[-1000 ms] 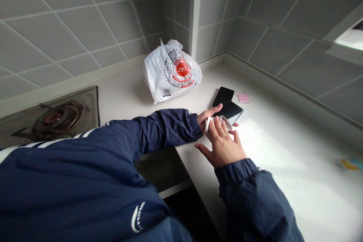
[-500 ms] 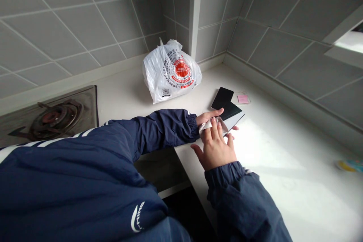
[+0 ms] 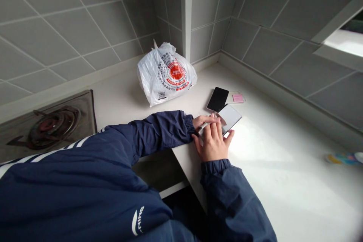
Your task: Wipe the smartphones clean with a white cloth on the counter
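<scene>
**A:** What sits around the glossy flat device [image 3: 230, 117]?

**B:** Just beyond it, a black phone [image 3: 217, 99] lies face up, nearly touching its far corner. Past the phone and to the right is a pink sticky note [image 3: 237, 98]. A knotted-looking white plastic bag [image 3: 166, 73] with a round red print slumps farther back and to the left, in the corner of the grey tiled wall [image 3: 263, 45]. A gas burner [image 3: 51, 128] sits well to the left, and a small multicoloured object [image 3: 344, 158] lies well to the right, at the edge of the view.

**A:** And the device itself?

**B:** It lies flat on the white stone countertop [image 3: 286, 181], its glossy face bright with reflected light. Its near end is under a white cloth [image 3: 204, 127], held between the hands.

**A:** How are the fingers?

**B:** The left hand [image 3: 205, 121] lies across the cloth, its left fingers [image 3: 208, 120] together. The right hand [image 3: 212, 143] presses from the near side, its right fingers [image 3: 214, 130] slightly apart on the cloth, with the thumb spread wide.

**A:** Any room to move?

**B:** Plenty of bare counter lies to the device's right. The counter's front edge [image 3: 184, 168] runs just left of the right hand, and the navy jacket sleeve [image 3: 161, 128] rests along the counter to the left.
</scene>
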{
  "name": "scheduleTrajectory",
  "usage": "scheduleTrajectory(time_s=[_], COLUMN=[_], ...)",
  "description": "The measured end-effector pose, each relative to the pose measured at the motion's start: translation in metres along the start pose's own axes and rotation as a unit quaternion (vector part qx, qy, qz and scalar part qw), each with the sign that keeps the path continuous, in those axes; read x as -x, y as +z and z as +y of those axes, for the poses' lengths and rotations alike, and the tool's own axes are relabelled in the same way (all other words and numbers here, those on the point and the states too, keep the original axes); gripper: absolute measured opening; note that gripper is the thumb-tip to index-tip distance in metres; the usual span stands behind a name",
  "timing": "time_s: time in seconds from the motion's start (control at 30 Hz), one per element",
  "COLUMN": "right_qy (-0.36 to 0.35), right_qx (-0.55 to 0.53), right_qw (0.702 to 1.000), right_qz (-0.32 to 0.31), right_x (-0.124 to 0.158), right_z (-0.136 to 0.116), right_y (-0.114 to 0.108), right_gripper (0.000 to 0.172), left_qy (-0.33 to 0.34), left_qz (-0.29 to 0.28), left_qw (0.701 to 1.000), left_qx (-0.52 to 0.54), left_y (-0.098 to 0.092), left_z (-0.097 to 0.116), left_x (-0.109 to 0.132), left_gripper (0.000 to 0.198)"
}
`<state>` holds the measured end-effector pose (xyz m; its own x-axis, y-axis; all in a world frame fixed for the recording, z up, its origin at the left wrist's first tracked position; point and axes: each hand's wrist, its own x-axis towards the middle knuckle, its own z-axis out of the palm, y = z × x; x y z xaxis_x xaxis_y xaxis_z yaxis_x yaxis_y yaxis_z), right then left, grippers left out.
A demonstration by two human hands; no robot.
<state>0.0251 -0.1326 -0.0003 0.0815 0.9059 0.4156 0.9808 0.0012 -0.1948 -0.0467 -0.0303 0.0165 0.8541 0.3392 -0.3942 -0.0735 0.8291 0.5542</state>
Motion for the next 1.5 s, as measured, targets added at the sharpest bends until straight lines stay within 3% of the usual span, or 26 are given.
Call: scheduleTrajectory(time_s=[0.1,0.2,0.27,0.4,0.57,0.77,0.93,1.03,1.13,1.2,1.27,1.33,1.4,1.5], right_qy=[0.013,0.033,0.039,0.05,0.071,0.052,0.031,0.03,0.054,0.055,0.041,0.027,0.027,0.042], right_qx=[0.009,0.014,0.014,0.008,0.008,0.002,-0.016,-0.021,-0.016,-0.016,-0.014,-0.003,0.013,0.029], right_qw=[1.0,0.999,0.998,0.997,0.996,0.998,0.999,0.999,0.998,0.998,0.998,0.998,0.997,0.993], right_qz=[0.009,-0.018,-0.039,-0.058,-0.058,-0.039,0.0,0.002,-0.009,-0.023,-0.041,-0.061,-0.078,-0.103], right_x=[0.01,0.019,0.023,0.022,0.011,0.017,0.026,0.023,0.019,0.02,0.023,0.024,0.019,-0.003], right_z=[0.001,0.002,0.003,0.007,0.015,0.018,0.017,0.021,0.022,0.017,0.01,0.004,0.002,0.01], right_y=[-0.001,-0.006,-0.009,-0.012,-0.012,-0.008,-0.003,-0.002,-0.003,-0.005,-0.01,-0.016,-0.021,-0.027], right_gripper=[0.05,0.053,0.056,0.058,0.061,0.058,0.049,0.053,0.064,0.068,0.067,0.063,0.062,0.071], left_qy=[0.012,0.045,0.046,0.038,0.097,0.12,0.106,0.114,0.131,0.123,0.093,0.077,0.083,0.103], left_qz=[-0.056,-0.123,-0.136,-0.096,-0.023,-0.037,-0.099,-0.069,-0.003,0.01,-0.01,-0.04,-0.059,-0.058], left_qw=[0.998,0.991,0.989,0.994,0.994,0.992,0.989,0.99,0.989,0.99,0.993,0.992,0.989,0.988], left_qx=[-0.008,-0.032,-0.039,-0.027,-0.035,-0.025,0.016,0.05,0.065,0.066,0.074,0.091,0.105,0.102], left_y=[0.001,0.0,-0.002,-0.005,-0.006,-0.007,-0.008,-0.007,-0.004,-0.003,-0.002,-0.002,-0.003,-0.006], left_z=[0.003,0.009,0.011,0.01,0.005,0.005,0.007,0.007,0.007,0.008,0.01,0.011,0.01,0.007], left_x=[0.0,-0.003,-0.005,-0.011,-0.016,-0.015,-0.015,-0.016,-0.016,-0.015,-0.014,-0.015,-0.017,-0.02], left_gripper=[0.029,0.04,0.042,0.046,0.043,0.044,0.053,0.055,0.051,0.047,0.046,0.061,0.072,0.07])
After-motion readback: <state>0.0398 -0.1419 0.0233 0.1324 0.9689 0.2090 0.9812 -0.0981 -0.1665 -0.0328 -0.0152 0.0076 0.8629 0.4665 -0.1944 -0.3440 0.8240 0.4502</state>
